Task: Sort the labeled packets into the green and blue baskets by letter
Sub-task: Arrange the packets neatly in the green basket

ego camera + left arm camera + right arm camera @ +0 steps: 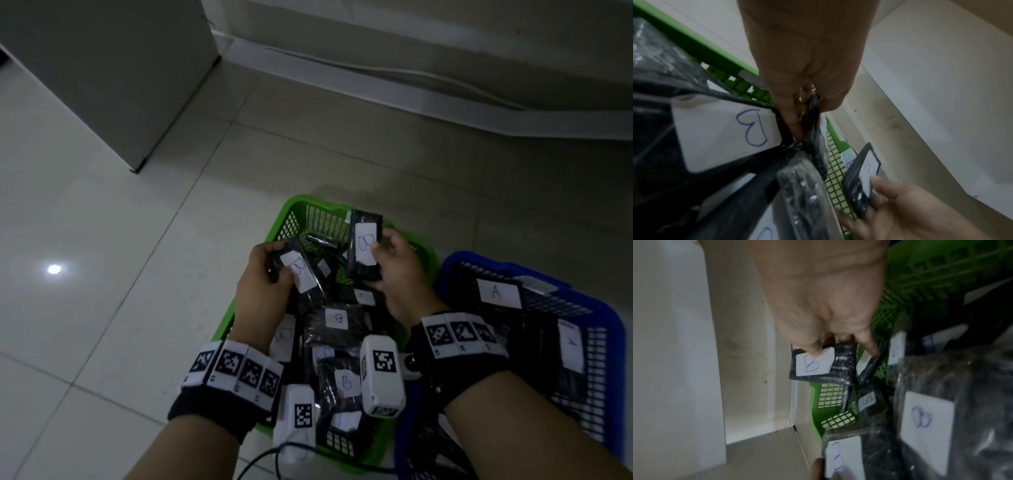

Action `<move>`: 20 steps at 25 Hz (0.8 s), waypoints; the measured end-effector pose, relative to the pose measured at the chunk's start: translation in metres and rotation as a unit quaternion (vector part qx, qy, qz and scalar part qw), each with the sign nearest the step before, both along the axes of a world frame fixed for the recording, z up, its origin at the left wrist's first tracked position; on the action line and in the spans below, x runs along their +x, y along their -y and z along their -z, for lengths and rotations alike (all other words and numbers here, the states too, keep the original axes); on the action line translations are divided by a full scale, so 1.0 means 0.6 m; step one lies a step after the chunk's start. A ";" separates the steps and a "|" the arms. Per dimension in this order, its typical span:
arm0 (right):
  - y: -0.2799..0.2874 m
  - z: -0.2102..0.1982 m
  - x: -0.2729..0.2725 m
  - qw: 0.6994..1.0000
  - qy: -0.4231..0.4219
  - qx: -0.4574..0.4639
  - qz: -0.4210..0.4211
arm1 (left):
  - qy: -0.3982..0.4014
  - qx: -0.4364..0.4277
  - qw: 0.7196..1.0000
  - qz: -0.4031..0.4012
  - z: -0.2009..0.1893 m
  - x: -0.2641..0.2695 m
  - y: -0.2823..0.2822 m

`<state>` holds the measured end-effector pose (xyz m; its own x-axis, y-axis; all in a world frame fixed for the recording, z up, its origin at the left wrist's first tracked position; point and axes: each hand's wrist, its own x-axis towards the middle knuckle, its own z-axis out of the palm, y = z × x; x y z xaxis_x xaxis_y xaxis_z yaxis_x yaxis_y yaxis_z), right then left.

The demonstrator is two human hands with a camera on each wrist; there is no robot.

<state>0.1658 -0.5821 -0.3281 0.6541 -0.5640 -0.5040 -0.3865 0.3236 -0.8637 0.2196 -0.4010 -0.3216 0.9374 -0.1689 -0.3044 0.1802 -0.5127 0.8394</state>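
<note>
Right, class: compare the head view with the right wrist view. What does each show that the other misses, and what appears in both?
Only the head view shows the blue basket holding a packet labelled A, and the left hand gripping a B packet. Only the right wrist view shows the right hand's fingertips pinching the label from close up. Both show the right hand holding its own packet labelled B over the green basket of B packets.

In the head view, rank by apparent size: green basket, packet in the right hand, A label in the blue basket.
1. green basket
2. packet in the right hand
3. A label
</note>
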 end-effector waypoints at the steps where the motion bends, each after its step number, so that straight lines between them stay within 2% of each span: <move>1: 0.008 0.010 -0.002 0.994 -0.026 -0.107 -0.007 | 0.000 -0.004 1.000 0.000 0.001 0.000 0.000; 3: 0.022 0.034 -0.001 0.957 -0.077 -0.274 -0.050 | 0.001 -0.011 1.000 0.003 0.002 -0.001 0.001; 4: 0.023 0.044 0.002 0.941 -0.096 -0.316 -0.077 | 0.004 -0.016 1.000 0.005 0.002 -0.002 0.003; 6: 0.020 0.060 0.012 0.926 -0.112 -0.340 -0.116 | 0.006 -0.034 0.999 0.011 0.002 -0.003 0.008; 8: 0.014 0.072 0.021 0.912 -0.147 -0.366 -0.116 | 0.001 -0.054 0.998 0.017 0.001 -0.004 0.014; 10: 0.007 0.073 0.022 0.870 -0.202 -0.429 -0.131 | -0.001 -0.059 0.998 0.024 -0.001 -0.003 0.017; 14: -0.005 0.074 0.019 0.826 -0.215 -0.436 -0.287 | -0.007 -0.070 0.997 0.024 0.000 -0.001 0.017; 18: 0.010 0.073 0.032 0.779 -0.248 -0.473 -0.329 | -0.006 -0.070 0.997 0.032 0.004 -0.001 0.019; 20: 0.015 0.064 0.029 0.732 -0.292 -0.499 -0.360 | -0.007 -0.075 0.997 0.035 0.004 0.001 0.022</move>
<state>0.1833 -0.5912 -0.3662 0.8002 -0.4576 -0.3876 -0.5449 -0.8248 -0.1510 0.2200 -0.4142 -0.3241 0.9176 -0.2789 -0.2831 0.1596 -0.3937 0.9053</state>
